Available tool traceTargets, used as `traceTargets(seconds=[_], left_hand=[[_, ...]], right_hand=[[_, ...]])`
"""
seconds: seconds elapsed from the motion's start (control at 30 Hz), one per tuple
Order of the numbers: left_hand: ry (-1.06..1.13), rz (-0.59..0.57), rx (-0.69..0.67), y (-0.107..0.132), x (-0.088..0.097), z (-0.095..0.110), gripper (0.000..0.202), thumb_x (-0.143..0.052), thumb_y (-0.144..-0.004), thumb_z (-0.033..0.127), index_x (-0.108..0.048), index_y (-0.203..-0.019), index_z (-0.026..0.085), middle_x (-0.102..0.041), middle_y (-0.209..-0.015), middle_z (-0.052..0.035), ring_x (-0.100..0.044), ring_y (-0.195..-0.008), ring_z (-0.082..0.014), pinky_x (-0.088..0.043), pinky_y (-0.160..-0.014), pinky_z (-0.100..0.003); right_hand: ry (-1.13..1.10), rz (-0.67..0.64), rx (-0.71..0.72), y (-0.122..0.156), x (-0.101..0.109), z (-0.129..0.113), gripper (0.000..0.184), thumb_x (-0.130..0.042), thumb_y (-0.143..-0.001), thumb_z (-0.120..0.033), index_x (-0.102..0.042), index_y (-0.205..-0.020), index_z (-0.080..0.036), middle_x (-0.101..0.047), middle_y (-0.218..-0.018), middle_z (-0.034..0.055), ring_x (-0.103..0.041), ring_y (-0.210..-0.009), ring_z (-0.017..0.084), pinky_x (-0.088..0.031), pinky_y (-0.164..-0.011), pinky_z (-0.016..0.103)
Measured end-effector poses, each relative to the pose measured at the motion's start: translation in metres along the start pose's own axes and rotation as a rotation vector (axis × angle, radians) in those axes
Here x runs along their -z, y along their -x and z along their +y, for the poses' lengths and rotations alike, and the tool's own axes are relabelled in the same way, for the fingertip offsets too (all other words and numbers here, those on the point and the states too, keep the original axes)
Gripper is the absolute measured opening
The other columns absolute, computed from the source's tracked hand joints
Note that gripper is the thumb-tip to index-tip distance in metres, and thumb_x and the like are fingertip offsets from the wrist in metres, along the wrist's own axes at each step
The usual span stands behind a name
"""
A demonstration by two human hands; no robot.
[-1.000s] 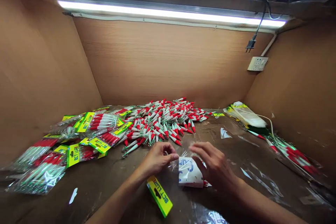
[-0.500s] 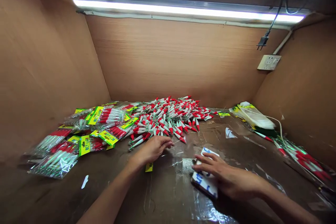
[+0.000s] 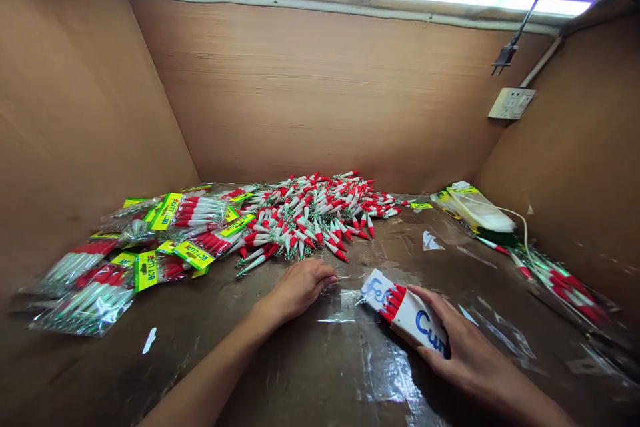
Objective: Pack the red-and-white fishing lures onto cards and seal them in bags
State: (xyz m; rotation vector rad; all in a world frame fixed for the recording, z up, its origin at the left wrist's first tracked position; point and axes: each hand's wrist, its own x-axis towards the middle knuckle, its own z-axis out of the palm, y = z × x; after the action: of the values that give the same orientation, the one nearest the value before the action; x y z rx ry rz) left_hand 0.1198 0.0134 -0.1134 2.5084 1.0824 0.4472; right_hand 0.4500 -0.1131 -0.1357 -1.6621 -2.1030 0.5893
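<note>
And here's the right hand (image 3: 463, 347), low on the right, its grip closed around a white folded holder (image 3: 423, 327) with blue lettering, thumb along the near side, fingers along the far side! Red lure tips (image 3: 393, 302) show side by side in the holder's opening, which is tilted up towards the left, over the desk (image 3: 280, 373). Across the gap, the left hand (image 3: 303, 288) is palm down, its grip pinching a thin pale strand (image 3: 353, 277) that reaches out towards the holder; whether the two meet is too fine to tell. Just beyond the left hand spreads the big heap of red-and-white lures (image 3: 310, 213), loose and pointing every way! Over on the left, clear bags of lures (image 3: 90, 287) overlap in a pile, yellow-green cards (image 3: 146, 270) reading BCT LURE among them. Far right, a stack of clear packets (image 3: 483, 210) lies near the side wall, more red-and-white lures (image 3: 565, 290) in front of it, and a black plug (image 3: 504, 57) dangles above the wall socket (image 3: 511, 104)
</note>
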Motion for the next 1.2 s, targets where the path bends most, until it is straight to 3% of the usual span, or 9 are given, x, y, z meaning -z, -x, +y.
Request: traceTargets(seconds=[0.2,0.33,0.47,0.6,0.73,0.8,0.9,1.07,1.2], left_hand=[[-0.059,0.001,-0.023,-0.001,-0.01,0.005,0.029,-0.047,-0.104,0.035,-0.074,-0.112,0.026,-0.067,-0.099,-0.0058,-0.061,-0.094,-0.022,-0.045,-0.08,-0.03],[-0.113,-0.013,-0.068,0.0,-0.014,0.006,0.027,-0.049,-0.104,0.033,-0.072,-0.117,0.029,-0.064,-0.102,-0.0058,-0.061,-0.095,-0.0216,-0.047,-0.082,-0.031],[-0.094,-0.006,-0.102,0.004,-0.014,0.013,0.03,-0.055,-0.101,0.033,-0.064,-0.129,0.031,-0.061,-0.115,-0.0062,-0.059,-0.106,-0.0226,-0.047,-0.093,-0.033],[-0.056,0.046,-0.033,0.016,-0.017,0.039,0.036,-0.062,-0.096,0.041,-0.059,-0.129,0.027,-0.059,-0.121,-0.0066,-0.057,-0.109,-0.0244,-0.048,-0.095,-0.036],[-0.054,0.045,0.099,0.033,-0.032,0.073,0.06,-0.08,-0.074,0.06,-0.059,-0.116,0.023,-0.06,-0.112,-0.0059,-0.058,-0.102,-0.0286,-0.05,-0.088,-0.04],[-0.085,0.057,0.133,0.037,-0.041,0.082,0.046,-0.08,-0.079,0.048,-0.058,-0.111,0.023,-0.06,-0.113,-0.0061,-0.056,-0.105,-0.0294,-0.049,-0.088,-0.041],[-0.059,0.086,0.148,0.038,-0.047,0.083,0.005,-0.059,-0.095,0.022,-0.059,-0.101,0.023,-0.06,-0.106,-0.0047,-0.057,-0.1,-0.024,-0.047,-0.085,-0.035],[0.15,0.262,0.258,0.036,-0.048,0.085,0.013,-0.049,-0.099,0.017,-0.054,-0.087,0.021,-0.059,-0.09,-0.0019,-0.059,-0.082,-0.0186,-0.047,-0.075,-0.031],[0.194,0.294,0.154,0.037,-0.059,0.101,0.013,-0.049,-0.097,0.014,-0.055,-0.09,0.023,-0.063,-0.106,-0.004,-0.062,-0.101,-0.0212,-0.049,-0.091,-0.036]], right_hand=[[-0.077,-0.138,0.124,-0.007,0.013,-0.022,0.081,-0.059,-0.077,-0.022,-0.036,-0.155,-0.027,-0.041,-0.157,0.0086,-0.041,-0.142,0.033,-0.033,-0.118,0.049],[-0.085,-0.184,0.219,-0.02,0.008,-0.023,0.084,-0.059,-0.076,-0.019,-0.034,-0.156,-0.028,-0.041,-0.157,0.007,-0.043,-0.141,0.031,-0.034,-0.119,0.046],[-0.077,-0.207,0.255,-0.032,0.001,-0.02,0.092,-0.061,-0.076,-0.018,-0.024,-0.159,-0.029,-0.038,-0.159,0.0073,-0.041,-0.142,0.03,-0.033,-0.119,0.046],[-0.069,-0.208,0.278,-0.035,-0.007,-0.014,0.096,-0.061,-0.079,-0.018,-0.014,-0.161,-0.031,-0.03,-0.164,0.0067,-0.034,-0.147,0.029,-0.03,-0.121,0.047],[-0.066,-0.19,0.282,-0.033,-0.014,-0.008,0.097,-0.061,-0.081,-0.02,-0.009,-0.161,-0.032,-0.023,-0.167,0.0048,-0.028,-0.15,0.028,-0.026,-0.123,0.048],[-0.078,-0.18,0.293,-0.034,-0.016,-0.005,0.099,-0.062,-0.08,-0.02,-0.007,-0.162,-0.031,-0.021,-0.167,0.0049,-0.025,-0.151,0.028,-0.025,-0.123,0.049],[-0.106,-0.168,0.302,-0.034,-0.017,-0.002,0.101,-0.061,-0.079,-0.018,-0.004,-0.162,-0.029,-0.024,-0.166,0.0069,-0.027,-0.151,0.028,-0.026,-0.123,0.05],[-0.093,-0.141,0.329,-0.032,-0.019,-0.003,0.099,-0.061,-0.078,-0.019,-0.009,-0.162,-0.028,-0.026,-0.166,0.0076,-0.029,-0.15,0.029,-0.028,-0.122,0.049],[-0.073,-0.103,0.38,-0.03,-0.023,-0.014,0.099,-0.061,-0.078,-0.019,-0.008,-0.162,-0.025,-0.024,-0.166,0.0096,-0.029,-0.15,0.028,-0.029,-0.122,0.048]])
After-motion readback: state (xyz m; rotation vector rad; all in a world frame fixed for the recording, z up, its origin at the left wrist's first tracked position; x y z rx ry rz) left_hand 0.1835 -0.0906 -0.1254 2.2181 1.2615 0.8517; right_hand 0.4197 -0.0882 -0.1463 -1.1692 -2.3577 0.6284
